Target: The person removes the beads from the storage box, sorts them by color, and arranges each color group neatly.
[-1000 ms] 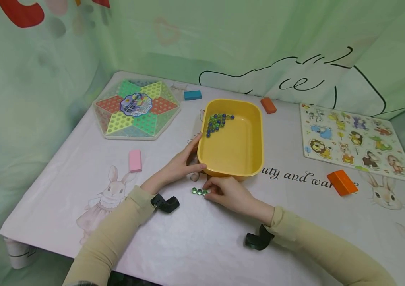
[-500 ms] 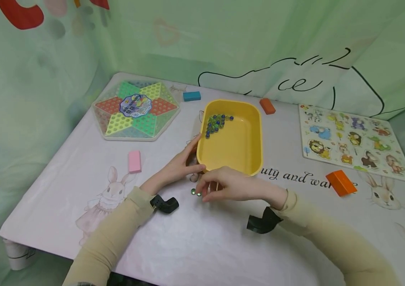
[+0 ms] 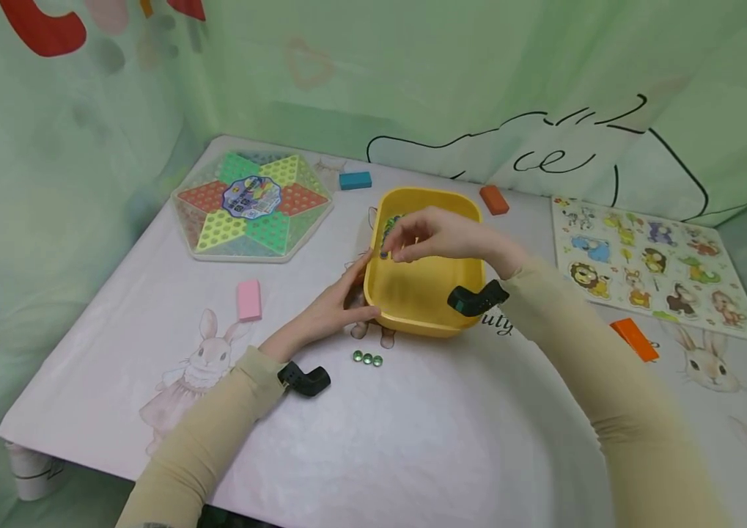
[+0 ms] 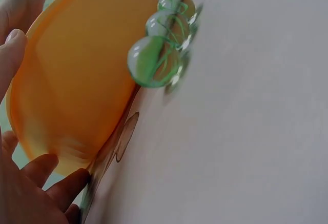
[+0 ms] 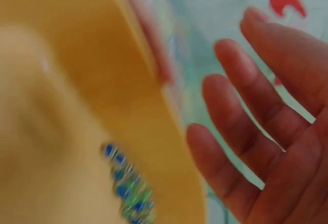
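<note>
The right hand (image 3: 435, 236) hangs over the yellow tub (image 3: 429, 293) at the centre of the head view, above the pile of blue and green marbles (image 5: 127, 188) in the tub's upper left corner. In the head view its fingers look drawn together and downward, but the right wrist view shows them spread and straight, the grip apart with nothing plainly in it.

The left hand (image 3: 336, 304) rests against the tub's left wall, fingers laid along the outside and thumb near the lower left corner, the grip loosely bent round that corner.

Three green marbles (image 3: 367, 358) lie in a short row on the tabletop (image 3: 413, 440) just below the tub, near the left hand.

Upper left sits a hexagonal checkers board (image 3: 252, 206); a pink block (image 3: 249, 299) lies below it. An animal puzzle (image 3: 653, 257) is at the right.
</note>
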The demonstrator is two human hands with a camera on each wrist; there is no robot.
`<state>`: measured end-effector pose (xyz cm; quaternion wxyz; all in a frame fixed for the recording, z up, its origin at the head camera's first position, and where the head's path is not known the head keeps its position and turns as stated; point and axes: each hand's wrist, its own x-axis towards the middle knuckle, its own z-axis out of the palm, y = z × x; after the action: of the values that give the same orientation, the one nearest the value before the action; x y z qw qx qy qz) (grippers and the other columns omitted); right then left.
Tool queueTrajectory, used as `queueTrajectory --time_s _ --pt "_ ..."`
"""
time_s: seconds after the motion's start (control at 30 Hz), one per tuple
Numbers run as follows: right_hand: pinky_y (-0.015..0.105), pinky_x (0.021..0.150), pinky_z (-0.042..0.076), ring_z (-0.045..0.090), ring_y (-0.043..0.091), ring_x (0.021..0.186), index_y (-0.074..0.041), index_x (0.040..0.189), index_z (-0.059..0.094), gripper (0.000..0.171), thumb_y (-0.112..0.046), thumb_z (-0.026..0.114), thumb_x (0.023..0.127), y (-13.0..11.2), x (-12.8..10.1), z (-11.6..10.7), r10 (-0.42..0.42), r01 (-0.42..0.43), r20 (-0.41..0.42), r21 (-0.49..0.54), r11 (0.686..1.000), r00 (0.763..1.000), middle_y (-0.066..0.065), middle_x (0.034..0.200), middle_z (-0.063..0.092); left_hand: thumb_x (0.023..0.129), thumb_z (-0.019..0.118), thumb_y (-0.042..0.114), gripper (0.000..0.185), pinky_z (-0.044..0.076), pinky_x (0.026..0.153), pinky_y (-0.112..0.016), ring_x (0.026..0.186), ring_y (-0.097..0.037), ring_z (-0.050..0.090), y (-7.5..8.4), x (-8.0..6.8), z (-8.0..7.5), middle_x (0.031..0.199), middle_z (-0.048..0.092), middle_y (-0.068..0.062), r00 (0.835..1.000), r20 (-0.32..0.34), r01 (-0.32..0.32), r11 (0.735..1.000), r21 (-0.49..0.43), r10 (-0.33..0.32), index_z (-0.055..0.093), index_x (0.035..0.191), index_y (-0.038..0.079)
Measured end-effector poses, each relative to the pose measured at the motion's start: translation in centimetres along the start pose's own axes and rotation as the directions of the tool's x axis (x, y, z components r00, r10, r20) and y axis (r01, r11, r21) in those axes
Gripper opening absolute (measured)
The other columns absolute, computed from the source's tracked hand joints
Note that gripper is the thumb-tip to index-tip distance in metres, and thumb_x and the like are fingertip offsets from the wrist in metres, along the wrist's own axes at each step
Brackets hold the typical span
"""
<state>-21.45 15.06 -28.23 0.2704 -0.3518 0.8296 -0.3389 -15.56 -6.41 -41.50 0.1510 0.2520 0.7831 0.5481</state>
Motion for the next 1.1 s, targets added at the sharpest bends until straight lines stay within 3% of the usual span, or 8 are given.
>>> queueTrajectory --time_s 0.23,0.5,0.6,0.67,0.73,0.9,1.1 --pt "0.028 0.074 0.048 0.053 0.019 0.081 -0.006 0.101 0.067 0.016 -0.014 0.064 0.087 2.7 2.1 0.5 0.112 -0.121 -0.108 -0.088 0.989 0.988 0.006 0.089 0.063 0.084 0.062 0.048 0.086 0.020 0.113 -0.042 0.139 -0.014 0.024 0.0 0.0 0.2 0.152 0.025 0.000 1.000 0.012 -0.005 1.000 -0.001 0.005 0.002 0.145 0.045" --pt "0.033 0.080 0.044 0.051 0.020 0.085 -0.008 0.104 0.067 0.019 -0.014 0.065 0.086 4.5 3.7 1.4 0.228 -0.265 -0.164 -0.261 0.928 0.960 0.006 0.090 0.062 0.088 0.063 0.022 0.087 0.021 0.113 -0.042 0.137 -0.018 0.029 -0.2 0.2 0.4 0.151 0.029 -0.005 0.999 0.018 -0.030 0.999 -0.026 0.030 0.001 0.148 0.036" --pt "0.033 0.081 0.044 0.051 0.021 0.086 -0.010 0.108 0.067 0.023 -0.016 0.065 0.086 4.8 4.0 1.7 0.267 -0.306 -0.169 -0.282 0.909 0.949 0.007 0.093 0.062 0.088 0.062 0.018 0.087 0.020 0.113 -0.043 0.138 -0.022 0.027 0.9 -0.1 0.2 0.151 0.028 -0.009 1.000 0.024 -0.019 0.999 -0.026 0.020 0.001 0.150 0.028" --pt "0.033 0.083 0.046 0.053 0.021 0.087 -0.011 0.110 0.066 0.025 -0.017 0.064 0.087 5.0 4.2 2.0 0.278 -0.318 -0.171 -0.295 0.901 0.945 0.007 0.096 0.063 0.089 0.062 0.016 0.086 0.020 0.113 -0.044 0.138 -0.025 0.027 1.9 -0.5 0.0 0.150 0.028 -0.013 0.999 0.030 -0.011 1.000 -0.023 0.012 0.002 0.150 0.022" --pt "0.034 0.085 0.046 0.054 0.021 0.089 -0.011 0.112 0.066 0.026 -0.019 0.064 0.087 5.1 4.5 2.2 0.281 -0.323 -0.174 -0.313 0.893 0.944 0.007 0.099 0.064 0.089 0.062 0.019 0.086 0.021 0.113 -0.044 0.138 -0.024 0.027 2.0 -0.5 0.0 0.150 0.028 -0.012 1.000 0.027 -0.009 1.000 -0.018 0.010 0.002 0.150 0.025" --pt "0.035 0.087 0.047 0.057 0.020 0.090 -0.011 0.110 0.066 0.025 -0.020 0.065 0.087 5.0 4.9 2.7 0.278 -0.327 -0.181 -0.367 0.871 0.943 0.006 0.102 0.066 0.087 0.063 0.032 0.086 0.021 0.113 -0.041 0.138 -0.015 0.027 0.0 0.0 0.2 0.152 0.027 -0.002 1.000 0.008 -0.029 1.000 -0.010 0.029 0.002 0.147 0.041" --pt "0.034 0.086 0.047 0.057 0.020 0.089 -0.010 0.105 0.067 0.021 -0.019 0.066 0.086 4.8 5.0 2.9 0.248 -0.299 -0.174 -0.405 0.864 0.953 0.005 0.100 0.066 0.088 0.063 0.025 0.087 0.021 0.113 -0.040 0.138 -0.015 0.027 0.0 0.1 0.2 0.151 0.027 -0.003 1.000 0.011 -0.022 1.000 -0.007 0.022 0.002 0.148 0.037"
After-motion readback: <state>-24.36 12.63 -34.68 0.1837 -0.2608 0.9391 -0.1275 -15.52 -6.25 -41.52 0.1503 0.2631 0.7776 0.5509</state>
